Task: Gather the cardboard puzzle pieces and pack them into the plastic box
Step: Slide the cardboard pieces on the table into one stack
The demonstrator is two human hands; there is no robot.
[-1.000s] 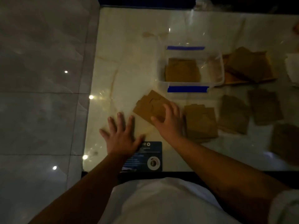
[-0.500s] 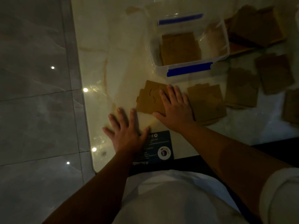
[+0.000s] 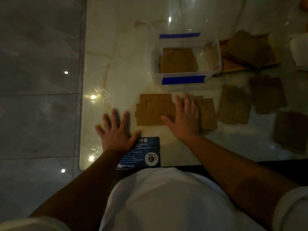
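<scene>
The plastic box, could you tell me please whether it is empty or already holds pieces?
Partly filled: the plastic box stands lidless, with cardboard pieces lying flat in its left part.

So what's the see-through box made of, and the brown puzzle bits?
The box looks like clear, glossy plastic: its contents show through its walls, with blue clips. The puzzle pieces look like matte brown cardboard, flat and dull, probably; the light is dim.
</scene>
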